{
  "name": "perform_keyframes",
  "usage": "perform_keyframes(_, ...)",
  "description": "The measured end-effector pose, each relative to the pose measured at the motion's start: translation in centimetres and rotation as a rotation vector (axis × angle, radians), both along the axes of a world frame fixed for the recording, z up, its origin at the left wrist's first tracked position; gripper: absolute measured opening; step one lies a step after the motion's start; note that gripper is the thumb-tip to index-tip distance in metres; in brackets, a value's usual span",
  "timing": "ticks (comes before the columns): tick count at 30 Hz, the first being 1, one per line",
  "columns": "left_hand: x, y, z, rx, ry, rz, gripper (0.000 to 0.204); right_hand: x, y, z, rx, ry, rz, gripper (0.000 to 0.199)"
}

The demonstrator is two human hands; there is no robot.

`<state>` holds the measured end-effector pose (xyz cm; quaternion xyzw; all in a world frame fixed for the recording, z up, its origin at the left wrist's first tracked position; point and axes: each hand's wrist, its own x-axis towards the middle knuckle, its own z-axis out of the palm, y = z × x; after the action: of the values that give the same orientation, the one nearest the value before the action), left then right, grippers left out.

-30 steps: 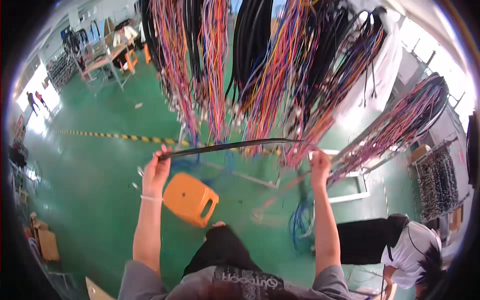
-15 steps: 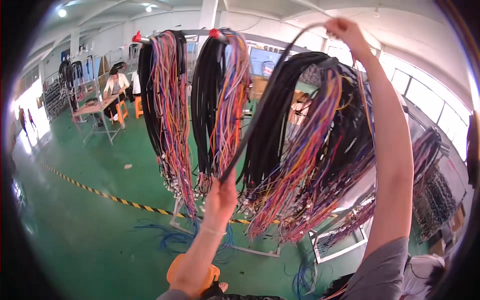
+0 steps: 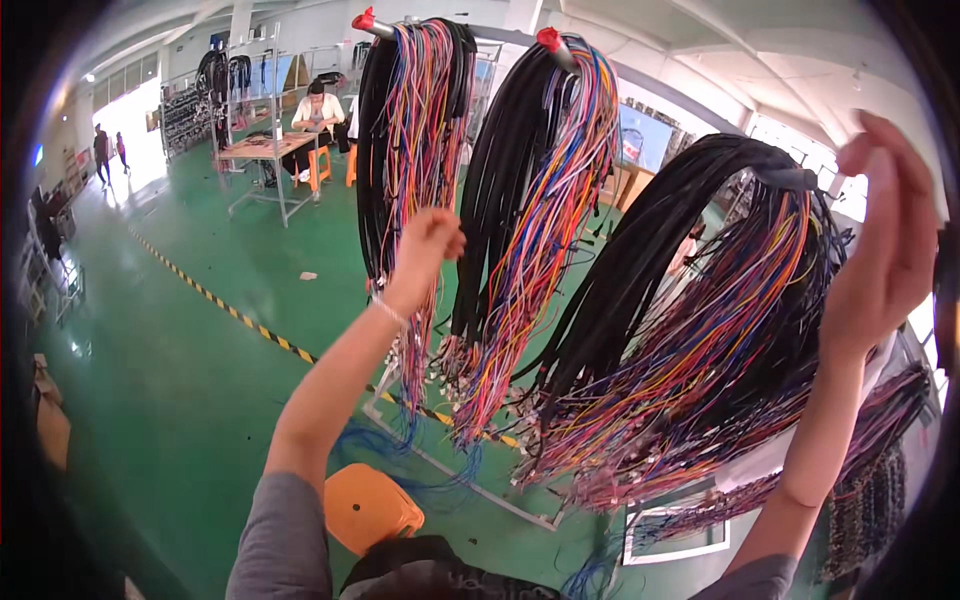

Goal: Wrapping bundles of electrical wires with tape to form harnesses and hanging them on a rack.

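Both arms are raised before a rack of hanging wire harnesses. The left hand (image 3: 425, 245) is curled into a loose fist in front of the leftmost bundle (image 3: 410, 170), black sheathing with pink, orange and blue strands — whether it pinches a wire cannot be told from this angle. The right hand (image 3: 885, 250) is lifted higher, to the right of the rightmost bundle (image 3: 700, 330), palm turned inward, fingers (image 3: 890, 150) together and slightly bent, gripping nothing visible. That bundle drapes from a peg and fans downward into multicoloured leads ending in small connectors. A middle bundle (image 3: 530, 210) hangs between the two, from a red-tipped bar (image 3: 552, 40).

Below the bundles lies a glossy green floor (image 3: 170, 380), crossed left of the rack by a yellow-and-black striped line (image 3: 230, 312). An orange stool (image 3: 370, 508) stands on it, beneath the left forearm. Beyond the leftmost bundle, a person (image 3: 318, 110) sits at a worktable (image 3: 262, 150) — two more figures stand farther left near a bright doorway. White roof beams arch above the rack.
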<state>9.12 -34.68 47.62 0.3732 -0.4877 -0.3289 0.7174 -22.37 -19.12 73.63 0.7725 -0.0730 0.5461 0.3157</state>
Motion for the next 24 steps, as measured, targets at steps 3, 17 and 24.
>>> perform_keyframes(3,3.1,-1.5,0.7,0.010,-0.053,0.058,0.010,2.0,0.0,-3.8,0.294,-0.098,-0.209,0.020)
perform_keyframes(17,0.8,-8.0,2.0,-0.334,-0.659,0.303,0.026,18.8,-7.8,-0.2,0.392,0.017,-0.487,0.024)
perform_keyframes(24,7.1,-3.6,14.0,-0.839,-0.268,0.468,0.019,23.7,-12.9,4.6,0.398,0.461,-0.792,0.020)
